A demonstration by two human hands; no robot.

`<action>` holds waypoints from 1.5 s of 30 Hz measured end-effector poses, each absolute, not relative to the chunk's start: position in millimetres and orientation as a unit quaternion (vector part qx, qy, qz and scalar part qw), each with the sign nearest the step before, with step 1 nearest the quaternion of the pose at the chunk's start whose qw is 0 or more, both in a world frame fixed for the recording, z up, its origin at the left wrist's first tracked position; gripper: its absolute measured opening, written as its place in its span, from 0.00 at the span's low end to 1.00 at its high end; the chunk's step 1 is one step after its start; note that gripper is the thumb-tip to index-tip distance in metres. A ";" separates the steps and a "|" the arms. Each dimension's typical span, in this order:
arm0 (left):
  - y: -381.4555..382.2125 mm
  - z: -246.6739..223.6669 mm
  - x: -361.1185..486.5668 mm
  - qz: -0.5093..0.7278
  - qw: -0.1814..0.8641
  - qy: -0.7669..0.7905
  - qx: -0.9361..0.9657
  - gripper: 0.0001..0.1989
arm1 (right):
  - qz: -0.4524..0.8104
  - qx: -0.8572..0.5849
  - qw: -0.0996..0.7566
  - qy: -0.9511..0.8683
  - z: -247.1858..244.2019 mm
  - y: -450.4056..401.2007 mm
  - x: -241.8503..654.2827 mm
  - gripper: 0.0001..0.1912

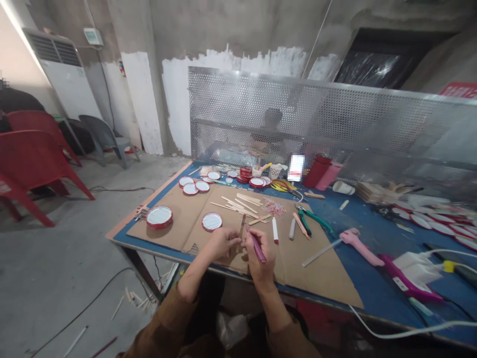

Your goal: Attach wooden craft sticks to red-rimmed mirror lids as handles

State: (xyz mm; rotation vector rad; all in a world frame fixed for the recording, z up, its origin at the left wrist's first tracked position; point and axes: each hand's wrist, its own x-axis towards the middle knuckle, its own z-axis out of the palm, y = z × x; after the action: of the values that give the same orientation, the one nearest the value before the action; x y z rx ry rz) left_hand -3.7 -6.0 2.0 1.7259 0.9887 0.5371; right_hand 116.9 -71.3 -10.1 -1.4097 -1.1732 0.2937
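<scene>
My right hand (262, 256) is closed round a purple pen (257, 247), its tip pointing up and left. Beside it my left hand (225, 242) pinches a thin, dark-tipped wooden stick (242, 232) that stands up between the two hands. Both hands are over the front of a cardboard sheet (186, 219). Just behind them lie loose wooden sticks (238, 205) and a bunch of small coloured bands (274, 206). A round white disc with a red rim (212, 222) rests left of my hands. A white marker with a red end (275, 230) lies to the right.
Red-rimmed discs (159, 217) are stacked at the left. Green-handled pliers (316, 219), a pink glue gun (359, 246) and a purple power strip (406, 283) with white cables lie at the right. A perforated metal screen (231, 109) stands behind the blue table (372, 214).
</scene>
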 end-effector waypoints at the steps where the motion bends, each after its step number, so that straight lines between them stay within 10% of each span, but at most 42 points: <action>1: -5.7 1.3 -4.0 0.224 0.514 0.412 0.718 0.09 | 0.141 -0.607 0.595 -0.507 -10.6 -71.6 117.3 0.18; 45: -9.7 11.8 -3.6 0.219 0.516 0.412 0.719 0.07 | 0.135 -0.609 0.574 -0.530 -9.3 -74.7 117.6 0.17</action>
State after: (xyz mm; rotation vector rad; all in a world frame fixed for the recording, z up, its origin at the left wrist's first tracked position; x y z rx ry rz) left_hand -3.6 -9.7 11.8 1.7261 0.9884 0.5250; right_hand 117.6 -74.7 -9.3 -1.4282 -1.2423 0.3156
